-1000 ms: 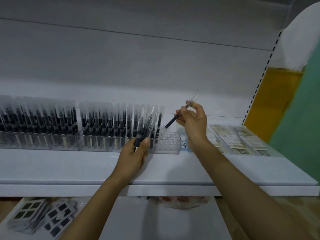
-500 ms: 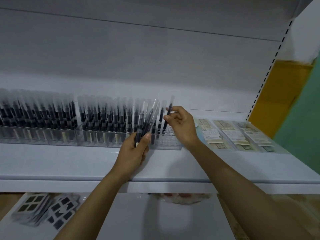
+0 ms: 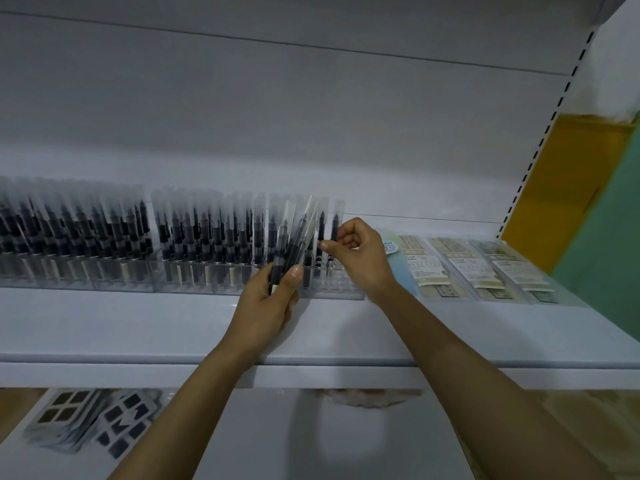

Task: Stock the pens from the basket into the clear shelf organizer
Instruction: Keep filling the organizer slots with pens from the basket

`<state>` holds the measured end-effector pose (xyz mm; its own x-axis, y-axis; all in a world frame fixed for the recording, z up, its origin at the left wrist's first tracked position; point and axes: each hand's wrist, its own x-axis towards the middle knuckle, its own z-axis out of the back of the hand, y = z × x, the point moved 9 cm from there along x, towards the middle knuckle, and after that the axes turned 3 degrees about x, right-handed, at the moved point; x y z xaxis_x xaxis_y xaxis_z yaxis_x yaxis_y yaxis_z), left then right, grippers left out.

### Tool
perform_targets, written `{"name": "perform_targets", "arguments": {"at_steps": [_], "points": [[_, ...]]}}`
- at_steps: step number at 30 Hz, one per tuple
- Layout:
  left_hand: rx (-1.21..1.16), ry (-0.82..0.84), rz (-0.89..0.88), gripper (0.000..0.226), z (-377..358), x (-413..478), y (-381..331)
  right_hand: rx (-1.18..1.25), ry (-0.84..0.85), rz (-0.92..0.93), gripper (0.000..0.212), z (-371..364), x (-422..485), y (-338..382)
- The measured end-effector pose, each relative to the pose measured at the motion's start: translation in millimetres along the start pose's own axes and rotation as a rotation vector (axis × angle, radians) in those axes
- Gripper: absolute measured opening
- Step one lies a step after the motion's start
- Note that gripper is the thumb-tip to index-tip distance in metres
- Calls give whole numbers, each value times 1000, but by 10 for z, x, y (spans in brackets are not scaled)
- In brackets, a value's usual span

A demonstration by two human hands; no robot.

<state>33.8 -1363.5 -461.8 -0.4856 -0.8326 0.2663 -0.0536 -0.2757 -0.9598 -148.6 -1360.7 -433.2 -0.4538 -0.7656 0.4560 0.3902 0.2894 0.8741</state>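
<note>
Pens (image 3: pixel 294 237) in clear sleeves, gripped as a fanned bunch by the left hand (image 3: pixel 268 306), thumb and fingers curled round the lower ends, tips slanted toward 1 o'clock. Held just in front of the clear shelf organizer (image 3: pixel 343 287) on the white shelf (image 3: pixel 138 327). Single pen (image 3: pixel 334 223) pinched upright between the thumb and curled fingers of the right hand (image 3: pixel 360 254), at 3 o'clock from the bunch and just beside it, lower end down among the organizer's open slots. Whether fully seated in a slot, impossible to tell. Stocked pens (image 3: pixel 214 237) packed upright in rows through the rest of the organizer, toward 9 o'clock of the left hand; only the end at 3 o'clock left with bare slots. Second organizer (image 3: pixel 69 271) farther toward 9 o'clock, close against the first, likewise crowded with dark-barrelled pens under frosted caps. Flat packets (image 3: pixel 485 268) with printed labels laid side by side on the same shelf at 3 o'clock from the right hand, near the wrist. Packs of dark squares (image 3: pixel 86 420) heaped loosely on the lower shelf at 7 o'clock. Yellow panel (image 3: pixel 571 174) seen past the shelf's slotted upright at 2 o'clock
</note>
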Motion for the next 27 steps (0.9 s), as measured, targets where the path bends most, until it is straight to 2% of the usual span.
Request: {"name": "perform_targets", "arguments": {"at_steps": [6,9,11,15,16,18,21,25,27], "points": [[17,6,0,31,-6,-6,-1,-21,-7,-25,34,21,-78,-33],[33,26,-9,33,-21,-22,-23,-167,-265,222,31,290,-362,233],[24,40,-13,32,-35,-23,-46,-102,-312,321,22,321,-571,410],[14,87,-51,25,-64,-52,-104,90,41,142,1,-124,-701,472],[20,94,-59,21,-67,-65,-117,133,85,96,7,-194,-721,468],[13,85,-60,18,-64,-81,-125,220,66,1,13,-206,-724,419],[11,63,-44,18,-52,-74,-117,354,-62,-123,10,-95,-698,341],[49,63,-70,13,-48,-68,-120,423,10,-139,7,-138,-704,404],[39,52,-63,15,-39,-66,-112,457,-47,-127,12,-62,-675,445]]}}
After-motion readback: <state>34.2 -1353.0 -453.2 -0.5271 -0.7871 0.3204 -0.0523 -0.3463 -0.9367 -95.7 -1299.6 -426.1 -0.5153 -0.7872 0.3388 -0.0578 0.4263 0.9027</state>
